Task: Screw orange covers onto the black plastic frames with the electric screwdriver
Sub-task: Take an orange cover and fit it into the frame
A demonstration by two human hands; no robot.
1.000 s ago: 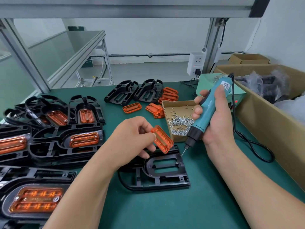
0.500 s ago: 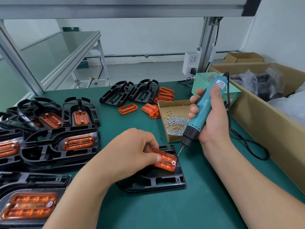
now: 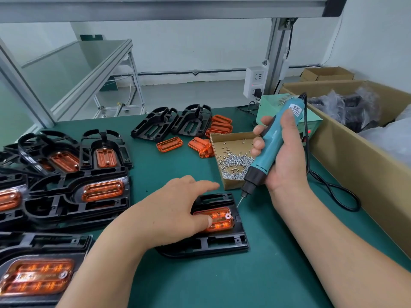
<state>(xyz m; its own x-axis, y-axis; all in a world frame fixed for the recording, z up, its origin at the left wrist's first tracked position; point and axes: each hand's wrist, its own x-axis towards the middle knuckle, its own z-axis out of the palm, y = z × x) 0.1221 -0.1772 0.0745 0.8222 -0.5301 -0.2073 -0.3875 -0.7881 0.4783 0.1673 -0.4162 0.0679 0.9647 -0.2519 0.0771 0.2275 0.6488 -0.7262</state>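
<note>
My green table (image 3: 278,274) carries one black frame (image 3: 222,243) in front, covered frames (image 3: 66,207) piled left, two bare frames (image 3: 155,127) far back. Loose orange covers (image 3: 170,146) lie beside a cardboard tray (image 3: 231,141) of what look like screws (image 3: 235,163).

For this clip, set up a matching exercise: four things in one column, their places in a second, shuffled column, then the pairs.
Things
1. teal electric screwdriver
2. orange translucent plastic cover
3. silver screws
4. two bare black plastic frames

Places
A. heaped in the brown cardboard tray
B. gripped in the right hand, tip pointing down
C. pressed by the left hand into the near black plastic frame
D. at the back of the green mat, no covers fitted

Pairs: 1-B, 2-C, 3-A, 4-D
</note>
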